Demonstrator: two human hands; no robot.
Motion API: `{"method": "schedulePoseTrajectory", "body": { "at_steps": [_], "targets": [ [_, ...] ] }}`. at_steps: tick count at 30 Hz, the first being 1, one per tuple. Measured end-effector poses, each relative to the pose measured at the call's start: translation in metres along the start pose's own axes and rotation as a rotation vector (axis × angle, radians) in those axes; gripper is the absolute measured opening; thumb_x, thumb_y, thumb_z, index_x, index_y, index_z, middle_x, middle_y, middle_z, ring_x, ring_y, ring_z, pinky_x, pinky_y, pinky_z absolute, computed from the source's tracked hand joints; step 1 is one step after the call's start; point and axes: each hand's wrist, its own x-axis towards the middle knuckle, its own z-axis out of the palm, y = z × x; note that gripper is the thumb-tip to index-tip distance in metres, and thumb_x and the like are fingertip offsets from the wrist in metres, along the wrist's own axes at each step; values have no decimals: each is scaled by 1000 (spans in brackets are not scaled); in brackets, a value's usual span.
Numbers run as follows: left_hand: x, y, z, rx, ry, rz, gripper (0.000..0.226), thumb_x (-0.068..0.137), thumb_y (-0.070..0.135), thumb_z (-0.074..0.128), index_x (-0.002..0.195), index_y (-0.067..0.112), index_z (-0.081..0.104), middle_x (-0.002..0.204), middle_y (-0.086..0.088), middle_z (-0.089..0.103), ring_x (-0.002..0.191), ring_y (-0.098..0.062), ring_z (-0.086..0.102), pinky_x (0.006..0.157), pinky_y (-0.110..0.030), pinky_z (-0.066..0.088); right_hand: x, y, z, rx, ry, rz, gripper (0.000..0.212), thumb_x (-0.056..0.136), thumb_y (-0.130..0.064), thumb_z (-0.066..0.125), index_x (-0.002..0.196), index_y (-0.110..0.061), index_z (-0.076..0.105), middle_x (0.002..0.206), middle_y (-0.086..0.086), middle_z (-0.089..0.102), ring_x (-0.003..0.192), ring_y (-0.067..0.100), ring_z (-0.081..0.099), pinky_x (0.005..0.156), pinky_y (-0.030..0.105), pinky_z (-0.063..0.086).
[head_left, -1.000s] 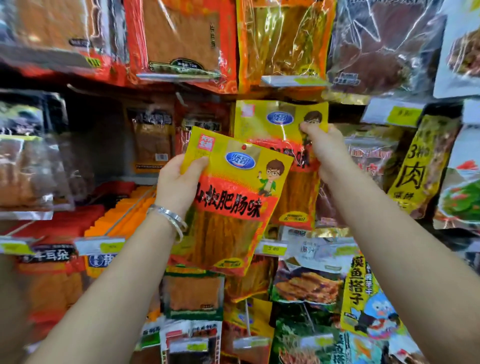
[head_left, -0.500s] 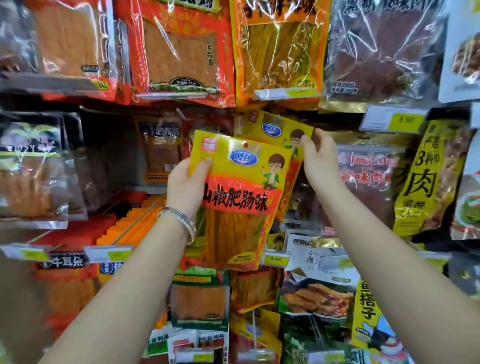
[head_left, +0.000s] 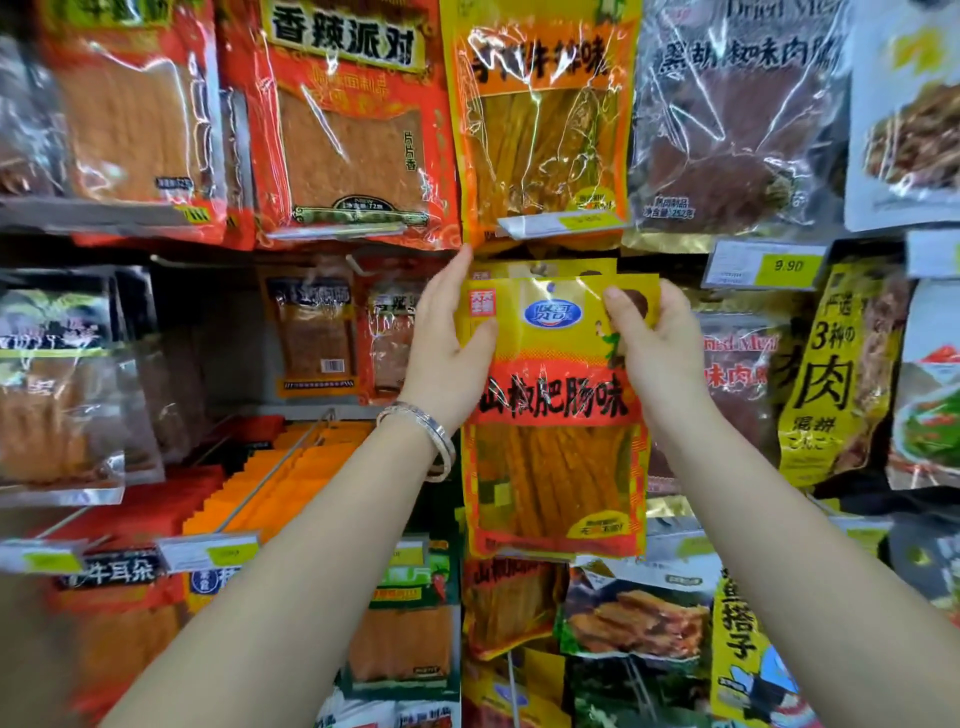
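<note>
Two hands share the yellow-and-red snack packet at the centre of the frame. My left hand grips its upper left corner, thumb in front and fingers behind, while my right hand pinches the upper right corner. I hold it upright by the top, I judge, to line its hang hole up with a peg I cannot see, where a matching packet hangs just behind. Hanging snack bags crowd the shop wall, with a 9.90 price tag at upper right.
</note>
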Motion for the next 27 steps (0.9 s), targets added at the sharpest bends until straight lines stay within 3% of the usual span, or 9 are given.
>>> {"method": "schedulePoseTrajectory", "body": {
  "at_steps": [3, 7, 12, 17, 20, 24, 27],
  "targets": [
    [5, 9, 6, 174, -81, 72, 67, 88, 24, 43, 149, 32, 16, 157, 9, 6, 142, -3, 0, 115, -31, 4, 12, -3, 1, -34, 17, -30, 9, 90, -38, 56, 85, -30, 57, 87, -4, 64, 85, 20, 62, 80, 41, 49],
    [13, 14, 9, 191, -93, 66, 64, 92, 20, 45, 148, 30, 18, 156, 11, 13, 146, -15, -3, 118, -47, 4, 26, -3, 10, -157, 0, -59, 13, 94, -29, 54, 84, -20, 55, 77, -5, 57, 69, 9, 52, 63, 28, 40],
    [11, 14, 10, 74, -109, 42, 65, 92, 14, 45, 148, 34, 19, 142, 30, 16, 144, -8, 0, 115, -34, 6, 35, 4, 17, -225, -1, -18, 15, 95, -29, 53, 81, -24, 55, 84, 0, 60, 75, 14, 54, 64, 28, 40],
    [9, -5, 12, 98, -132, 31, 71, 90, 20, 49, 148, 39, 12, 150, 20, 16, 144, -6, 6, 115, -35, 12, 36, 16, 20, -200, 8, -8, 14, 94, -32, 54, 89, -19, 53, 80, -7, 56, 72, 9, 54, 63, 27, 39],
    [-1, -33, 13, 219, -157, -35, 68, 91, 21, 53, 146, 40, 19, 157, 9, 10, 144, -8, 6, 117, -42, 11, 26, 26, 15, -232, 29, -78, 26, 92, -27, 60, 113, -19, 47, 99, -13, 54, 89, 2, 55, 78, 24, 44],
    [-19, -69, 17, 291, -169, -97, 65, 89, 21, 57, 139, 49, 27, 157, 11, -4, 144, -15, 1, 115, -44, 16, 2, 50, 5, -633, 82, -377, 60, 87, -17, 64, 140, -7, 37, 137, 16, 42, 127, 22, 36, 105, 30, 29],
    [-26, -84, 20, 227, -149, -165, 70, 88, 16, 56, 134, 59, 24, 157, 9, -3, 136, 2, 0, 114, -37, 16, -17, 70, 2, -759, 84, -514, 70, 86, -16, 66, 146, -11, 30, 149, 21, 32, 136, 33, 31, 108, 45, 29]
  ]
}}
